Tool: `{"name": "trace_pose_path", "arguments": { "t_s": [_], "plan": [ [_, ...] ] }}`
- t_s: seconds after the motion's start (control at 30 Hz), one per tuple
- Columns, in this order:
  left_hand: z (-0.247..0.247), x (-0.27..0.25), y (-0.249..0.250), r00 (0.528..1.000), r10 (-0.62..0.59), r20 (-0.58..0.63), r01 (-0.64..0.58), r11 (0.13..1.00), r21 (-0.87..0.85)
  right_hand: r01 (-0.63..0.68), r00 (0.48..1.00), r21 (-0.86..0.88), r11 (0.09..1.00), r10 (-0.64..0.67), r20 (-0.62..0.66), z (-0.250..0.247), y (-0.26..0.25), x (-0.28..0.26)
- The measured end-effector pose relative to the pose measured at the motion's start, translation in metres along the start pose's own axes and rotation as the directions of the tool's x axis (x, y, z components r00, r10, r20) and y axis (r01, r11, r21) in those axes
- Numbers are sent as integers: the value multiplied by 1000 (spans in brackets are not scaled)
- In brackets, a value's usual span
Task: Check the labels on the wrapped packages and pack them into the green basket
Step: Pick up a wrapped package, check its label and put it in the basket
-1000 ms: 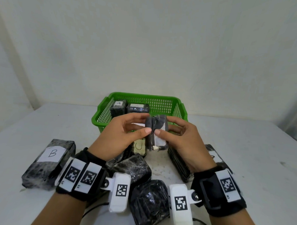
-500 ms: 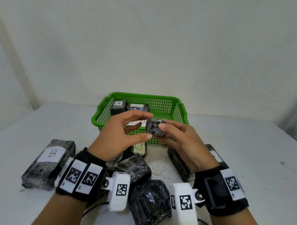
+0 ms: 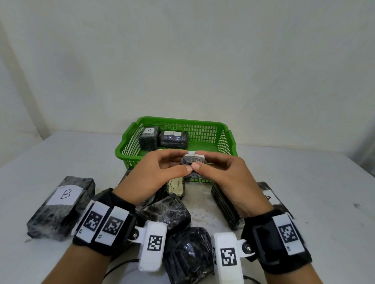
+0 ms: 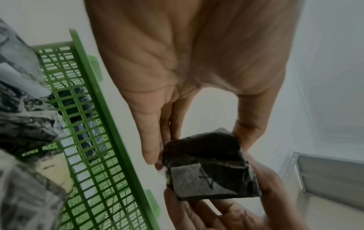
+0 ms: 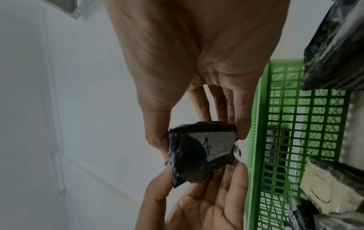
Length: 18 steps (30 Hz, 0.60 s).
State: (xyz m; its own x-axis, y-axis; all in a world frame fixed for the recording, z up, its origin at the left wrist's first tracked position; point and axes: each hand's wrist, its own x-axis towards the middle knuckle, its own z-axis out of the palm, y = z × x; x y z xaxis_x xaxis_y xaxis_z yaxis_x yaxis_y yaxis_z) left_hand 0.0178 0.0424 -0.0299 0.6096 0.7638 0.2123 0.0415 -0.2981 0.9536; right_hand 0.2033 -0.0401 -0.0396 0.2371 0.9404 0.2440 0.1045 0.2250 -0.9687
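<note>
We hold one small black-wrapped package (image 3: 192, 162) between both hands, just above the near rim of the green basket (image 3: 226, 130). Our left hand (image 3: 151, 174) pinches it with thumb and fingers curled around its left end, and our right hand (image 3: 225, 175) pinches the right end the same way, the two thumb tips touching at the near side. The wrist views show its white label (image 4: 192, 180) turned away from us, with a letter in pen that looks like an A. Inside the basket we count two wrapped packages side by side at the far left: a first A package (image 3: 149, 137) and, just right of it, a second A package (image 3: 173, 138). On the table (image 3: 308, 188) we count at least six more: the B package (image 3: 61, 207) at the near left, a package with a pale label (image 3: 176, 185) just in front of the basket, two crinkled dark packages (image 3: 167, 213) (image 3: 189, 254) between our wrists, a ribbed dark package (image 3: 224, 204) under our right hand, and a flat one (image 3: 269, 193) partly hidden behind our right wrist. Each wrist wears a black strap with square-patterned tags and a white camera housing (image 3: 153, 244). The table is white and lightly scuffed, with a dark speck (image 3: 356, 205) at the right; a plain pale wall (image 3: 185, 56) rises behind it.
</note>
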Motion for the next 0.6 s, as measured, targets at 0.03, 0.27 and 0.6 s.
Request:
{"name": "trace_pose_path", "arguments": {
  "t_s": [0.03, 0.27, 0.6],
  "plan": [
    [0, 0, 0, 1000, 1, -5, -1, 1000, -1, -7, 1000, 10, 1000, 7, 14, -1, 0, 0],
    [-3, 2, -1, 1000, -13, -10, 11, 992, -122, -29, 998, 57, 998, 26, 54, -2, 0, 1],
    [-6, 1, 0, 998, 61, 24, -58, 993, -105, 44, 999, 7, 999, -44, 24, -1, -1, 1]
  ]
}}
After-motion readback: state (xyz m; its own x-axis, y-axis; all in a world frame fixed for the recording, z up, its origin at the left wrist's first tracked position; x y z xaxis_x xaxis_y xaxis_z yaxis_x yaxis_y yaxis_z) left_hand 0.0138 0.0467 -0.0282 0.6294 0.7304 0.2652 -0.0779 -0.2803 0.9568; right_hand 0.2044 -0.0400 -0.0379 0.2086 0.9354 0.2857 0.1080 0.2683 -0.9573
